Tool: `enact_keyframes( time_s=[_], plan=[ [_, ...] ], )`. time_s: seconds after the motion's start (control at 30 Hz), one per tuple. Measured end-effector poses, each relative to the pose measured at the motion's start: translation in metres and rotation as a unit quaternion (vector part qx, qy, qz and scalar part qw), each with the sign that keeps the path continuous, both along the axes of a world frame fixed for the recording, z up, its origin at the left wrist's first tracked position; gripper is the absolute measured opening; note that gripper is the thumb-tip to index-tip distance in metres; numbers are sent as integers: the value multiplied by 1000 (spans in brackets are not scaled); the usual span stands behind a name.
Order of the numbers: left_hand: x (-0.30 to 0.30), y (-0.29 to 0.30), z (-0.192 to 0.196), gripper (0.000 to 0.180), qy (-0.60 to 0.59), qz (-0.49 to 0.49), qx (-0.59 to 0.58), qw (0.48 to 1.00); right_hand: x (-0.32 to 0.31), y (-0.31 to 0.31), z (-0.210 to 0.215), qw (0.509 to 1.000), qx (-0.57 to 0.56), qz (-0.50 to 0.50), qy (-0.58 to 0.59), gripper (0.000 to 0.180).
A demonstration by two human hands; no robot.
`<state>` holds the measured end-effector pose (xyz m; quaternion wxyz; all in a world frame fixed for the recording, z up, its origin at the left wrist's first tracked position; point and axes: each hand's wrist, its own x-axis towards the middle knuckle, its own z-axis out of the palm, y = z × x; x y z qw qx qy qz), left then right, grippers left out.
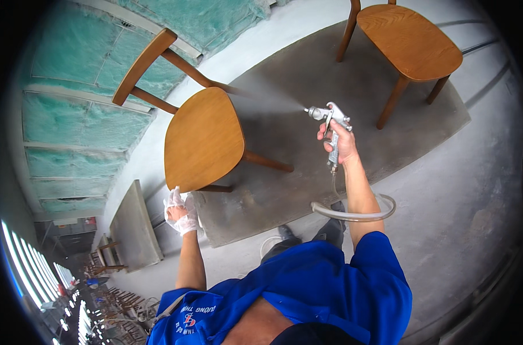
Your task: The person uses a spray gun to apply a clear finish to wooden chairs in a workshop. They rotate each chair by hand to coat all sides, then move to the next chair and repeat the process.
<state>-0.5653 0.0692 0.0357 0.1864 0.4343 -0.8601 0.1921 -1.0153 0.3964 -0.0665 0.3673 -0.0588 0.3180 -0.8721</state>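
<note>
My right hand (342,141) is wrapped round a silver spray gun (332,123), its nozzle pointing left. A pale mist fans from the nozzle toward a brown wooden chair (204,141), around where its backrest meets the seat. At the near edge of that chair's seat, my left hand (179,214), in a loose clear plastic glove, grips the rim; the glove partly hides the fingers. From the gun's handle, a translucent hose (353,216) loops around my right forearm.
Another wooden chair (411,43) stands at the far right on the same dark grey board (284,190). Green filter panels (80,123) line the left side. A grey board (136,230) leans at the left, with several chair frames (120,305) beyond it.
</note>
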Motion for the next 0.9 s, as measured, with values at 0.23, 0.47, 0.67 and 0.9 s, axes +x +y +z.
enact_keyframes(
  time_s=[0.23, 0.47, 0.67, 0.9],
  plan=[
    [-7, -52, -5, 40, -199, -50, 38, 978, -6, 26, -26, 980, 199, -18, 4, 49],
    [-4, -80, -17, 27, -175, -132, -9, 976, 4, 37, -36, 991, 127, -26, -8, 45],
    [-15, -85, -3, 32, -234, -168, -2, 958, 11, 43, -27, 996, 84, 8, -7, 48],
    [-12, -104, 3, 33, -142, -320, -109, 930, 77, 100, -16, 994, 106, -17, 29, 60]
  ],
)
